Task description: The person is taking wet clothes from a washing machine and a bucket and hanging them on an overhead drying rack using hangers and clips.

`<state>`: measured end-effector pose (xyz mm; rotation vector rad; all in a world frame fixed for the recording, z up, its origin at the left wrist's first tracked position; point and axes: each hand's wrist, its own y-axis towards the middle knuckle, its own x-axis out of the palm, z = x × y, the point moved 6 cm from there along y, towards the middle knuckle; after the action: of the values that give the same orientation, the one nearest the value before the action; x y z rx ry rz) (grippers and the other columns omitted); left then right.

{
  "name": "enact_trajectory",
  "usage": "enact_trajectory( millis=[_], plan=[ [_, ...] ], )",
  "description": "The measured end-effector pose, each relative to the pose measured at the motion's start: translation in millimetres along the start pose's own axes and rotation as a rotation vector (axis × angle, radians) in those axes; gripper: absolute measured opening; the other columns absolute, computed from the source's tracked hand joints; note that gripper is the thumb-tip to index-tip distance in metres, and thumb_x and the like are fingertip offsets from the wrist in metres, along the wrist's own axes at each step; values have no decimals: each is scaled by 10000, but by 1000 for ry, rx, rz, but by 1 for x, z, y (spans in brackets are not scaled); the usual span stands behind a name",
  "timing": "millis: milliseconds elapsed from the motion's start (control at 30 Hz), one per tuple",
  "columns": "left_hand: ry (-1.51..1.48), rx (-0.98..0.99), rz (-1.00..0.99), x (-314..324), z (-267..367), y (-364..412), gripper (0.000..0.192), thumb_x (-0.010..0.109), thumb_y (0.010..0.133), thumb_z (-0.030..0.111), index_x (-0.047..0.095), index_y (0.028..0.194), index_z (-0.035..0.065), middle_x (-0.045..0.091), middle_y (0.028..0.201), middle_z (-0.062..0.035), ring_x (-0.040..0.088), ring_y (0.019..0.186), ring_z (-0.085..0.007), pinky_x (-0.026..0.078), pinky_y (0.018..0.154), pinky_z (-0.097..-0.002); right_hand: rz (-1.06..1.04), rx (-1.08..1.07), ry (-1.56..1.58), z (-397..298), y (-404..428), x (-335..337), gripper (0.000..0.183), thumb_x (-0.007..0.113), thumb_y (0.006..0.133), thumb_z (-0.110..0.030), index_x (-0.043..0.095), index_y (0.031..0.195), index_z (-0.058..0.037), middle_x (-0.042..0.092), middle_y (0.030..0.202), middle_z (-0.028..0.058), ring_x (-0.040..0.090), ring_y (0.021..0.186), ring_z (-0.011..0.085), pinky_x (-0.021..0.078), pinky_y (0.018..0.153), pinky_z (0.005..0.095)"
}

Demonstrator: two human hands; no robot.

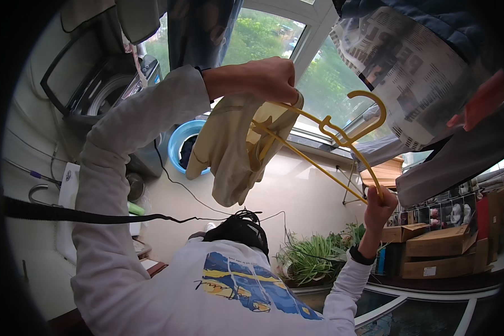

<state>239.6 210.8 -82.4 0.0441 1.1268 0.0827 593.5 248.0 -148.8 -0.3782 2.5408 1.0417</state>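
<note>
My left hand point(273, 77) is closed on the neck edge of a pale beige garment point(231, 138), raised in front of the window. The cloth hangs down in folds from that fist. A yellow plastic clothes hanger point(315, 166) has one end inside the garment's opening. Its hook and opposite shoulder stick out to the right, uncovered. Around that outer corner, my right hand point(380, 208) is gripped, to the right of and lower in view than the left hand.
A top-loading washing machine point(109, 90) stands open at the left. Dark cloth lies in a blue basin point(174, 145). Potted plants point(315, 256) and cardboard boxes point(439, 248) sit at lower right. Printed laundry point(411, 71) hangs at upper right; a thin cable point(176, 182) crosses the floor.
</note>
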Motion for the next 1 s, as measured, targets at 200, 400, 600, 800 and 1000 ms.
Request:
enact_trajectory(
  millis=[200, 400, 600, 800, 1000],
  plan=[
    [-96, 26, -203, 35, 75, 33, 253, 615, 693, 151, 670, 755, -87, 617, 632, -137, 581, 559, -197, 446, 532, -378, -408, 140, 97, 74, 11, 65, 460, 684, 871, -223, 422, 554, -17, 305, 483, -29, 259, 478, 71, 191, 437, 293],
    [-186, -162, -205, 62, 95, 80, 333, 626, 723, 252, 678, 786, -71, 646, 658, -137, 618, 587, -227, 475, 552, -372, -241, 207, 720, 159, -38, 131, 487, 607, 934, -207, 351, 553, -46, 277, 509, -50, 224, 480, 62, 149, 447, 290],
    [306, -84, -477, 63, 72, 92, 569, 650, 743, 570, 693, 802, 5, 644, 1014, -104, 651, 838, -216, 496, 693, -349, 190, 70, 619, 183, -44, 135, 551, 544, 969, -290, 274, 544, -66, 294, 493, -19, 265, 453, 77, 189, 441, 269],
    [502, 269, 17, 17, 74, 65, 587, 575, 896, 483, 573, 528, 25, 500, 791, -56, 543, 656, -192, 471, 611, -358, 252, 149, 272, 156, 34, 94, 386, 736, 816, -253, 461, 655, -34, 405, 574, 19, 353, 505, 143, 286, 487, 288],
    [418, 160, 282, -22, 42, 20, 637, 499, 947, 478, 585, 539, -3, 482, 684, -73, 510, 581, -189, 437, 572, -353, 751, -246, 77, 87, 20, 65, 478, 781, 757, -312, 424, 949, -60, 415, 939, 90, 437, 897, 202, 364, 827, 329]
  ],
)
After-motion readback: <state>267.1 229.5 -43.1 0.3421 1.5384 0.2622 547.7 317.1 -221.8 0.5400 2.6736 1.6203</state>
